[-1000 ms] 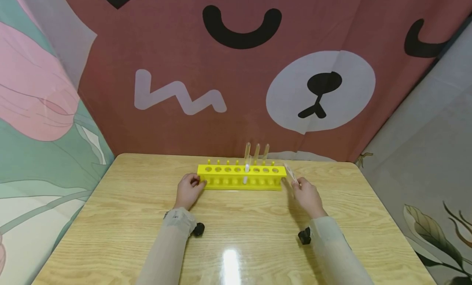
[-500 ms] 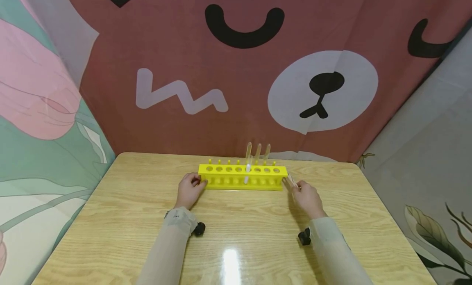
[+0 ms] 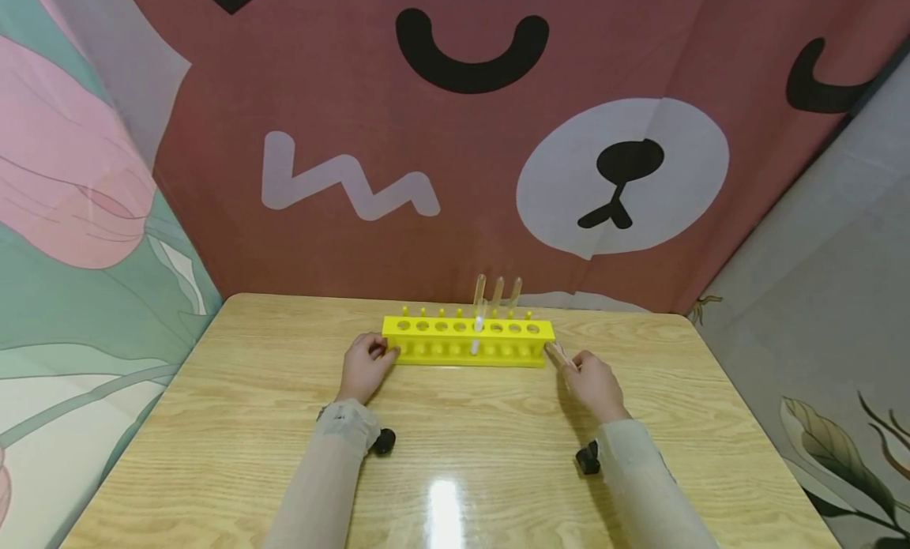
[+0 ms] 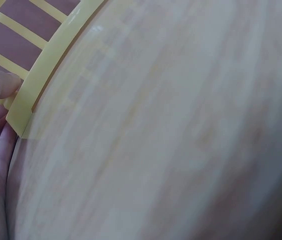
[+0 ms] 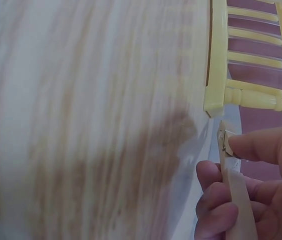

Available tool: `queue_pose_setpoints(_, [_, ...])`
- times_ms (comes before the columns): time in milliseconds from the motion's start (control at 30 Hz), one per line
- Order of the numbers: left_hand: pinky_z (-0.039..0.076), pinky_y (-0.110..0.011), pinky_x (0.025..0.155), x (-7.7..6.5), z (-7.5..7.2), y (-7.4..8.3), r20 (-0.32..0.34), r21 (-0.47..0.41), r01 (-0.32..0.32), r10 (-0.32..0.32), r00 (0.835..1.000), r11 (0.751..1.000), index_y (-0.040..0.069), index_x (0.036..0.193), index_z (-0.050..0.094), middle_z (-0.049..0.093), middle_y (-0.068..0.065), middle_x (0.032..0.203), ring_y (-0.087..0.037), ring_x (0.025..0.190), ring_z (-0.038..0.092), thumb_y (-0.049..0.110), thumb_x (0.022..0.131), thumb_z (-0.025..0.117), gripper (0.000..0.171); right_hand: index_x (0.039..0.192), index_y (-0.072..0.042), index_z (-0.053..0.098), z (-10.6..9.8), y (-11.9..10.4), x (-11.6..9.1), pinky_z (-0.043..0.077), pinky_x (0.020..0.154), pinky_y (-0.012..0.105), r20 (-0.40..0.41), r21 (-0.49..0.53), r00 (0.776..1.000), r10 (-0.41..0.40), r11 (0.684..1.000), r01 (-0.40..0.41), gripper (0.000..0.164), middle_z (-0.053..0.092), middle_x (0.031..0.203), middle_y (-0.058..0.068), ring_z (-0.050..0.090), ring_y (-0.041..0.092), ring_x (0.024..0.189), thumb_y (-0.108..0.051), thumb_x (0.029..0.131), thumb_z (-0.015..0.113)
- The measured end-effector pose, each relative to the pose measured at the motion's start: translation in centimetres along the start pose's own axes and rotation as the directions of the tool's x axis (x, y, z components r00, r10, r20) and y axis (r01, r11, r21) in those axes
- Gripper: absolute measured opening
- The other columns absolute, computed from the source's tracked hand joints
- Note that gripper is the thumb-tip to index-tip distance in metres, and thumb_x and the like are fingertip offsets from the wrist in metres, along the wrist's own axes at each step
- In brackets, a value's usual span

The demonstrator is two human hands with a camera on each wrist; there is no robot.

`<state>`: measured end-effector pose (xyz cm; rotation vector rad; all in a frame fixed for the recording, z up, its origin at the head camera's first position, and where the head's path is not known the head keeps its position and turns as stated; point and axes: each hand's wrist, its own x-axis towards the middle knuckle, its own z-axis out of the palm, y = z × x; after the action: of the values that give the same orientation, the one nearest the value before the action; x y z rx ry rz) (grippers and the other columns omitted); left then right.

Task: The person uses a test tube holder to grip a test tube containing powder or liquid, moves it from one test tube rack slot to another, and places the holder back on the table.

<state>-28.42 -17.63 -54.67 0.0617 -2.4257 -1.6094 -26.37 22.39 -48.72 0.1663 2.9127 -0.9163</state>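
A yellow test tube rack [image 3: 434, 334] stands near the table's far edge. At its left end my left hand [image 3: 364, 368] grips it; in the left wrist view the thumb [image 4: 3, 84] lies on the lower bar with fingers around the end. My right hand [image 3: 592, 381] pinches a wooden test tube clamp [image 5: 241, 202] with a metal spring. The clamp's tip sits close by the rack's right end; whether they touch I cannot tell. A slim tube with white parts [image 3: 479, 325] stands in a middle hole. Behind it, three clear test tubes [image 3: 499, 288] stand upside down.
The wooden table [image 3: 455, 423] extends in front of the rack and to both sides. Close behind hangs a reddish-brown cloth [image 3: 341, 257] with a printed bear face. Black wrist cameras [image 3: 384, 441] sit at both cuffs.
The clamp in my right hand has tipped down, its end now lower beside the rack's right end. My left hand keeps its hold on the rack.
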Motion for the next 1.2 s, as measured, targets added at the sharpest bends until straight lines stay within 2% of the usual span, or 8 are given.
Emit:
queue_pose_setpoints(733, [0.056, -0.042, 0.097, 0.1, 0.1, -0.2, -0.001, 0.002, 0.004, -0.004, 1.000, 1.000, 0.001, 0.099, 0.065, 0.059, -0.016, 0.113, -0.032, 0.112, 0.064, 0.016, 0.091, 0.076, 0.020, 0.105, 0.001, 0.060, 0.3, 0.8, 0.2, 0.038, 0.047, 0.030, 0.008, -0.031, 1.000, 0.022, 0.999, -0.022, 0.025, 0.059, 0.073, 0.009, 0.049, 0.021, 0.056, -0.023, 0.100, 0.056])
queue_pose_setpoints(1200, [0.056, -0.043, 0.097, 0.3, 0.1, -0.4, 0.001, -0.005, -0.005, 0.005, 1.000, 1.000, 0.001, 0.098, 0.065, 0.059, -0.016, 0.114, -0.032, 0.112, 0.064, 0.016, 0.090, 0.077, 0.020, 0.103, 0.002, 0.060, 0.5, 1.0, 0.4, 0.040, 0.049, 0.032, -0.008, -0.036, 1.000, 0.004, 0.999, -0.004, 0.024, 0.060, 0.077, 0.012, 0.050, 0.023, 0.059, -0.022, 0.099, 0.057])
